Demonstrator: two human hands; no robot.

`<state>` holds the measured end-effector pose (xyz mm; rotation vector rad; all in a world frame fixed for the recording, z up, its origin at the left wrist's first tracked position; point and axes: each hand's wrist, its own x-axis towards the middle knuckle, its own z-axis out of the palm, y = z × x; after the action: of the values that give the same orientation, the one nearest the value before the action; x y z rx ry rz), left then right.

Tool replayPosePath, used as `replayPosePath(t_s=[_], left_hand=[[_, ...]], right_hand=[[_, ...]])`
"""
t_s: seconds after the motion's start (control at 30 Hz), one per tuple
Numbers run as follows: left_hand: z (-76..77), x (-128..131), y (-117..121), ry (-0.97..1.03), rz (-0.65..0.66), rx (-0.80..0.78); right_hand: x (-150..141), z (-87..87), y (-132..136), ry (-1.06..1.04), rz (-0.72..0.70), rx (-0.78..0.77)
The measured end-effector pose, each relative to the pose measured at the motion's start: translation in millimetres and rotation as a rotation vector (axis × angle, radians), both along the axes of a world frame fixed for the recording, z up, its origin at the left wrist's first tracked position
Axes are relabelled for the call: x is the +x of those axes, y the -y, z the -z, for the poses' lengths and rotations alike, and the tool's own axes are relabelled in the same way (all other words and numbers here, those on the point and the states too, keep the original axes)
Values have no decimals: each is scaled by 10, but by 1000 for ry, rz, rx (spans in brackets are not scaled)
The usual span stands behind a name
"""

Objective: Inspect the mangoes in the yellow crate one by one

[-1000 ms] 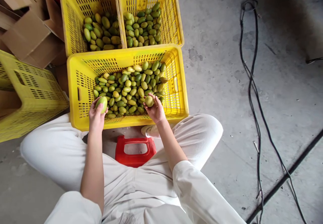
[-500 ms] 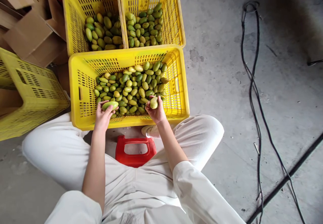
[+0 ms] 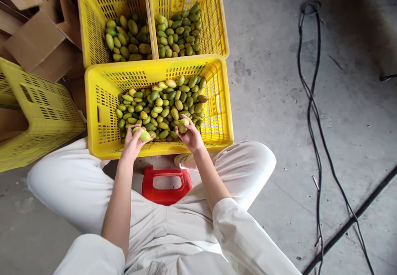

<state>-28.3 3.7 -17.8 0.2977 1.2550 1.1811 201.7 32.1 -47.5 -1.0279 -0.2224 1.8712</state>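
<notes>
My left hand (image 3: 131, 146) is closed around a pale green mango (image 3: 143, 135), held lengthwise over the near left part of the front yellow crate (image 3: 159, 150). In my right hand (image 3: 193, 139) is a rounder-looking yellow-green mango (image 3: 183, 125), gripped between thumb and fingers, a little to the right. Both hands are above the crate's near edge, apart from each other. Below them lies a heap of small mangoes (image 3: 158, 111), green to yellow, with a brownish one (image 3: 202, 99) at the right side of the pile.
Two more yellow crates, one at back left (image 3: 93, 31) and one at back right (image 3: 217, 22), hold mangoes. Another yellow crate (image 3: 49, 105) stands left, near cardboard boxes (image 3: 37, 43). A red stool (image 3: 167, 198) is between my legs. Black cables (image 3: 313, 105) cross the floor at right.
My left hand has moved slightly right with its mango. My right hand has shifted a little left and its mango has turned in the fingers. The two hands are closer together.
</notes>
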Motion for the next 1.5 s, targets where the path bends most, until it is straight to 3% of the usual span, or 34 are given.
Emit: replayPosePath(t_s=[0.1, 0.23, 0.43, 0.63, 0.83, 1.1, 1.3, 1.5], left_hand=[[1, 144, 34, -43, 117, 20], [78, 257, 49, -82, 118, -37], [111, 229, 42, 136, 81, -144], [166, 261, 72, -37, 202, -69], [225, 257, 71, -265, 113, -109], [229, 222, -2, -55, -157, -297], [160, 245, 16, 61, -60, -274], [145, 228, -3, 36, 3, -324]], right_hand=[[-14, 19, 11, 32, -12, -17], [-56, 66, 34, 242, -33, 12], [-103, 71, 41, 307, -151, 43], [-58, 79, 17, 320, -151, 50], [-56, 125, 20, 441, -44, -102], [-46, 201, 33, 437, -52, -198], [-73, 171, 49, 277, -72, -155], [-80, 77, 57, 333, -151, -154]])
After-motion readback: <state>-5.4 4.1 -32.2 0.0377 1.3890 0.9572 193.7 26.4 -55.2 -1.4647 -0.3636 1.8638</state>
